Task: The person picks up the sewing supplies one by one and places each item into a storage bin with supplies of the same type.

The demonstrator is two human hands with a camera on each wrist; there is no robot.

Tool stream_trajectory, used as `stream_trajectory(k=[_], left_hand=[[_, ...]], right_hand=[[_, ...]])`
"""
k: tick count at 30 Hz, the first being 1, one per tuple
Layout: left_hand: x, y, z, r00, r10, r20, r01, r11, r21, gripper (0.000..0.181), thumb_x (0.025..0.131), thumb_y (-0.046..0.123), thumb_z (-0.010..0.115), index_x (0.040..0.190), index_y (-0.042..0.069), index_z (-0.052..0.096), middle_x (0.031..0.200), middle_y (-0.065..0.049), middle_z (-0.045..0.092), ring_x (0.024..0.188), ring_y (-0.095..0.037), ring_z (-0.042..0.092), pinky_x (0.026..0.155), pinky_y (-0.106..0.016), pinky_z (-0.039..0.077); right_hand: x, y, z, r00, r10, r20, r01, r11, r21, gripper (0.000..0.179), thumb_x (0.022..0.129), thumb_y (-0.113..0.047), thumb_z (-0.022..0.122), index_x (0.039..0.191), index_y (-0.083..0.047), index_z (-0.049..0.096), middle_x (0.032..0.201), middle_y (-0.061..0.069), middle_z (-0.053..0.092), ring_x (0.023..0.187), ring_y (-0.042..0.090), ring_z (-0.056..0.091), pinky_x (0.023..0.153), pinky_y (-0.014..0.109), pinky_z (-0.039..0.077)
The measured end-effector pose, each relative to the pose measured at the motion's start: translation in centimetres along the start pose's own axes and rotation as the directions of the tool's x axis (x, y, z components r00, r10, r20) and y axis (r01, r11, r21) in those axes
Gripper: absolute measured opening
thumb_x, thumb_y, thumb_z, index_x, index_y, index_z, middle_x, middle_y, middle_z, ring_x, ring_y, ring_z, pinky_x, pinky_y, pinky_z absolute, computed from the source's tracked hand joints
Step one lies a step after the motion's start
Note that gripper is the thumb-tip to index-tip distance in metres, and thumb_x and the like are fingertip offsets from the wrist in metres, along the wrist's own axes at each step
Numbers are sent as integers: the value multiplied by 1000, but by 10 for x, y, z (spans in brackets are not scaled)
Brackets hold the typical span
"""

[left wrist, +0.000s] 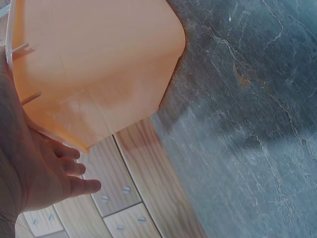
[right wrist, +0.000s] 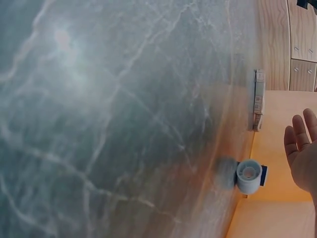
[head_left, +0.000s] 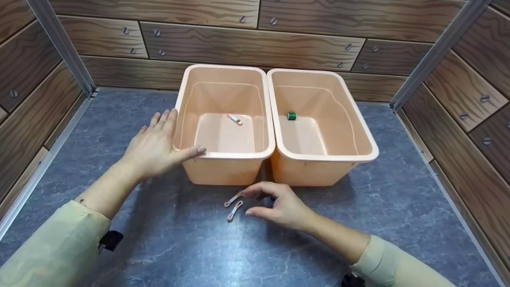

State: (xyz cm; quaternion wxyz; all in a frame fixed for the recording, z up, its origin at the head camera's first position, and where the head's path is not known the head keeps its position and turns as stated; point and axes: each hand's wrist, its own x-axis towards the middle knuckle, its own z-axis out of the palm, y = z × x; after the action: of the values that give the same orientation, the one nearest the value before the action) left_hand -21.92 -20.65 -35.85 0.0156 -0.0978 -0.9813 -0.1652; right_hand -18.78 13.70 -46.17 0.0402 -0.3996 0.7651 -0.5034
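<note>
My left hand (head_left: pixel 153 147) lies against the left corner of the left peach bin (head_left: pixel 227 156), thumb over its front rim and fingers stretched along the side. In the left wrist view, fingers show beside the bin's wall. My right hand (head_left: pixel 281 205) hovers in front of the bins with loosely bent fingers and nothing in its grasp. Near its fingertips lie two small folded pale strips, a farther strip (head_left: pixel 233 199) and a nearer strip (head_left: pixel 235 211). A spool (right wrist: pixel 248 176) with a pale hollow end stands by that hand, mostly hidden in the head view.
Inside the left bin lies another folded strip (head_left: pixel 234 119). The right bin (head_left: pixel 326 158) touches the left one and holds a green thread spool (head_left: pixel 291 116). Wood-patterned walls (head_left: pixel 255 44) enclose the grey marbled table (head_left: pixel 187 247) at the back and sides.
</note>
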Motion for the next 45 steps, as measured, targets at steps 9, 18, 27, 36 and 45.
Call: stream_trajectory(k=[9, 18, 27, 36, 45], left_hand=[[1, -1, 0, 1000, -5, -9, 5, 1000, -7, 134, 86, 94, 47, 167, -6, 10, 169, -36, 18, 157, -55, 15, 121, -72, 22], [0, 0, 1, 1000, -9, -2, 9, 1000, -20, 134, 85, 95, 46, 168, -5, 9, 169, -36, 16, 157, -55, 14, 121, -72, 22], [1, 0, 1, 1000, -14, -14, 14, 1000, -24, 134, 85, 94, 47, 168, -5, 11, 169, -36, 18, 156, -55, 17, 119, -74, 26], [1, -1, 1, 1000, -10, -15, 10, 1000, -22, 134, 85, 95, 47, 168, -5, 11, 169, -36, 19, 156, -55, 17, 119, -73, 26], [0, -1, 1, 1000, -2, -26, 1, 1000, -17, 133, 85, 94, 48, 167, -6, 13, 168, -36, 21, 156, -55, 18, 121, -70, 26]], right_hand=[[3, 7, 7, 991, 123, 48, -125, 991, 42, 40, 91, -21, 87, 126, -6, 75, 119, 7, 77, 102, 34, 72, 88, 45, 61], [4, 13, 16, 980, 190, 51, -193, 980, 51, 34, 92, -11, 84, 125, -7, 75, 119, 6, 77, 105, 31, 72, 92, 44, 59], [6, 17, 18, 974, 222, 47, -223, 974, 26, 31, 93, -14, 84, 123, -8, 77, 119, 3, 77, 113, 22, 70, 102, 41, 55], [8, 19, 20, 971, 233, 56, -235, 972, 21, 31, 94, -13, 83, 123, -6, 76, 117, 5, 77, 109, 26, 71, 98, 43, 57], [7, 19, 21, 972, 225, 70, -226, 974, 4, 33, 93, -11, 84, 124, -5, 75, 118, 6, 77, 111, 24, 71, 99, 41, 57]])
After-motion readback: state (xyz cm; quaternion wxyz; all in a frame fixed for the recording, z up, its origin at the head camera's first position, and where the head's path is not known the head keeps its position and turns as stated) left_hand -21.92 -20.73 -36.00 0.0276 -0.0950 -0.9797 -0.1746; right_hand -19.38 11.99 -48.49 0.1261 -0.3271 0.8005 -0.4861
